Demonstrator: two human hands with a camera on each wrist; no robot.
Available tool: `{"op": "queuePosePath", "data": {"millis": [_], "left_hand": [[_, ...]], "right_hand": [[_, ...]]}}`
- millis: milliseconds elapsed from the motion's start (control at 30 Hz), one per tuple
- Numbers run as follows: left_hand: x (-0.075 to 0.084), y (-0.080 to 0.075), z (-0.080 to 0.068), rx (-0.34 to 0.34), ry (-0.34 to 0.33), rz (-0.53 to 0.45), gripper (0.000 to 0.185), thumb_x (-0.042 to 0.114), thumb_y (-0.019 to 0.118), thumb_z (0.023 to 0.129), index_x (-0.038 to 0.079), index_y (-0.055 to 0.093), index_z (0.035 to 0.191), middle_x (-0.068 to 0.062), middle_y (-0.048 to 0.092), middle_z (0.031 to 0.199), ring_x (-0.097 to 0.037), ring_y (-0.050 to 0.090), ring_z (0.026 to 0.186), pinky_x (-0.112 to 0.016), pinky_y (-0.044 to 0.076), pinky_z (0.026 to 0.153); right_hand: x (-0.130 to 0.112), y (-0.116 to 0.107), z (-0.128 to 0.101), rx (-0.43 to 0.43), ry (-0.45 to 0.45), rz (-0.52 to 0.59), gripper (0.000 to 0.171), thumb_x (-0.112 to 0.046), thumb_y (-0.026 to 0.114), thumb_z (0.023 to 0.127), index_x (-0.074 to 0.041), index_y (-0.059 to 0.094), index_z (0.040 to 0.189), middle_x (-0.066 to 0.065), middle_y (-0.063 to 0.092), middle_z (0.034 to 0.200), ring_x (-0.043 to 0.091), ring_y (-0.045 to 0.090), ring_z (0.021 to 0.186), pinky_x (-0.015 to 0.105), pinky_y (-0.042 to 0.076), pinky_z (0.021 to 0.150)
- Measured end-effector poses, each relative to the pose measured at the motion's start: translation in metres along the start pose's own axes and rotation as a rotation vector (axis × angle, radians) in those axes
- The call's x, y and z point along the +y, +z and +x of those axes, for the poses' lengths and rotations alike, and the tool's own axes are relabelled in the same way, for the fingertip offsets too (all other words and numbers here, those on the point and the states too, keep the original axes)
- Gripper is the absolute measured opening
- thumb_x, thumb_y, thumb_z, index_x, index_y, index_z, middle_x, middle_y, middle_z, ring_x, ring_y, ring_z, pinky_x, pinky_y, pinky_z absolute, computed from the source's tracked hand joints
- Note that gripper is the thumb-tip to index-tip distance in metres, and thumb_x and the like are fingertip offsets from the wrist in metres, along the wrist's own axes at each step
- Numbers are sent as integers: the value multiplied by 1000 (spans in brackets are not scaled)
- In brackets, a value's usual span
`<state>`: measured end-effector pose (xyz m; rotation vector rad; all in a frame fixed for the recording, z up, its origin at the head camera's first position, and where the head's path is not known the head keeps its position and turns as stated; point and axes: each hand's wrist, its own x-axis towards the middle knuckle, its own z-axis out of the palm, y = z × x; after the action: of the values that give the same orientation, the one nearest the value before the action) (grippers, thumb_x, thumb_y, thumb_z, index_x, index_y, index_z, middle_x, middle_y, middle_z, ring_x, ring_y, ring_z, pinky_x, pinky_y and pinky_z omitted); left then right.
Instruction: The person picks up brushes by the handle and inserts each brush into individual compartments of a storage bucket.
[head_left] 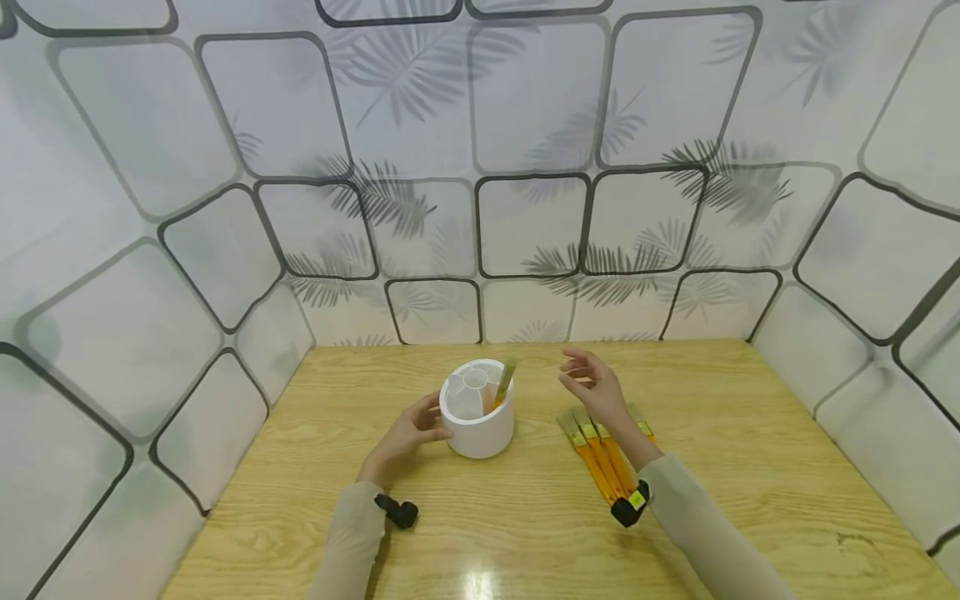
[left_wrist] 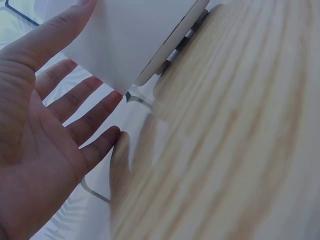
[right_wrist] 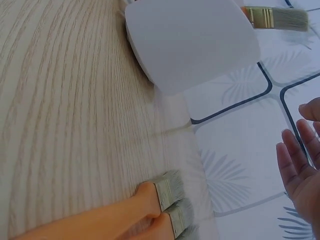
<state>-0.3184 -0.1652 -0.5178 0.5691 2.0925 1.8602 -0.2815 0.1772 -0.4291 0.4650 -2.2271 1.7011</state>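
Observation:
A round white divided holder (head_left: 482, 437) stands upright on the table, with open compartments around a central ring. One paintbrush (head_left: 506, 380) leans in its right side, bristles up, its orange handle partly inside. My left hand (head_left: 405, 437) rests against the holder's left side; in the left wrist view its fingers are spread and fairly straight, some fingertips hidden behind the wall. My right hand (head_left: 597, 390) hovers right of the holder, fingers loosely bent and holding nothing. Below it, several paintbrushes (head_left: 597, 460) with orange handles lie side by side, partly covered by my right forearm.
The wooden table (head_left: 480, 517) extends to a patterned fabric wall (head_left: 532, 225) at the back and to similar walls on both sides. A black wrist camera (head_left: 628, 507) on my right arm overlaps the ends of the brush handles.

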Motion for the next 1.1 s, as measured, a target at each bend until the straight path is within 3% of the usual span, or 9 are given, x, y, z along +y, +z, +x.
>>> {"op": "queuePosePath", "data": {"millis": [467,733,1100], "left_hand": [[0,-2,0,-6,-11,40,75,18,76,78,24,36,142,-7,43,141,-28,43,128,-44,41,102],[-2,-2,0,38,-35,17,74,18,77,76,23,40,139,-5,44,140,-27,44,126,-43,41,102],[-1,-1,-3,38,10,-43,68,18,76,77,13,43,137,-9,47,138,-26,48,123,-39,42,101]], "right_hand": [[6,-7,-2,1,49,-35,37,-6,62,89,0,53,124,26,58,106,31,58,95,15,50,72],[9,-11,-5,12,40,-50,36,-6,62,89,0,54,124,27,58,105,18,58,89,15,49,71],[7,-17,-11,33,29,-95,34,-5,61,89,2,55,121,28,58,106,33,57,93,13,48,70]]}}
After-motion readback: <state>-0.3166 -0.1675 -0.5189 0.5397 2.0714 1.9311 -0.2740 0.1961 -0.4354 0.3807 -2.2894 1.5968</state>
